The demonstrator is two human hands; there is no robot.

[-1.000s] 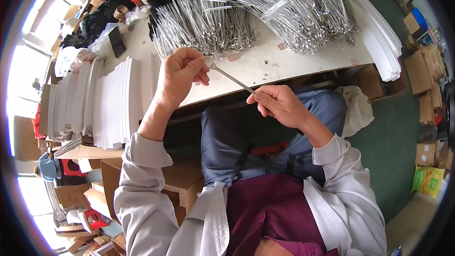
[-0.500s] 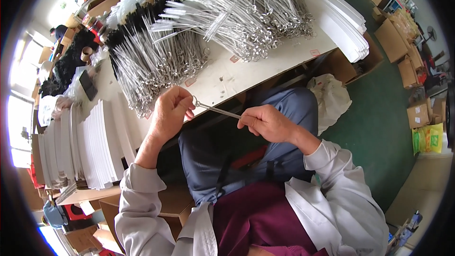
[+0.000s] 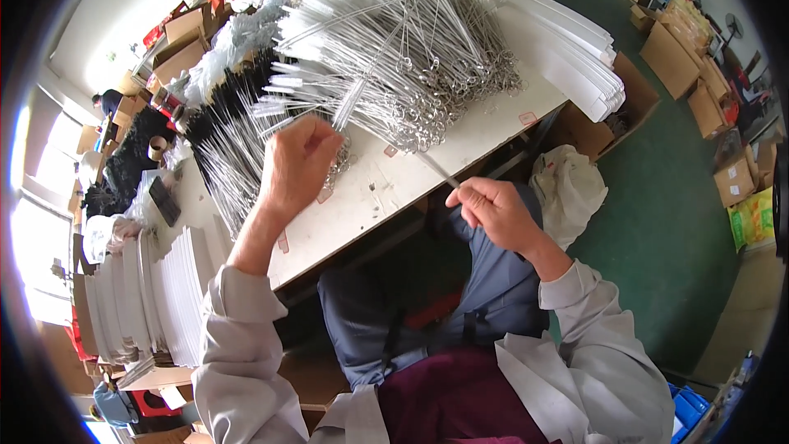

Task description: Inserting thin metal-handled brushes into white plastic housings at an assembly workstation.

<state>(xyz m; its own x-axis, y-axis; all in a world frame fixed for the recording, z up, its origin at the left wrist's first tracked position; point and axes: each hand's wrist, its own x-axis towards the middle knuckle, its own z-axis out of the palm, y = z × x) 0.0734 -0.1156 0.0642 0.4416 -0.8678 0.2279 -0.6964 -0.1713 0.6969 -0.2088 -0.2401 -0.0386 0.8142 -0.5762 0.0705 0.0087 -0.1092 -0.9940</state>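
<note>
One thin metal rod [image 3: 441, 171], pinched in the right grip [image 3: 497, 210], near the desk [image 3: 362, 205] edge; left grip [image 3: 297, 160] is curled, can't tell on what. Looks mid-piece from here; loads of loop-ended wires [image 3: 448, 94] heaped up, no clue which are done or left.

We look down at a white table [image 3: 362, 207]. Our left hand [image 3: 297, 163] curls over it, before heaped wire brushes [image 3: 472, 45]; our right hand [image 3: 500, 212], at the table's near edge, pinches a thin, blurred metal rod [image 3: 439, 168]. White strips [image 3: 567, 53] lie at the table's right end.
</note>
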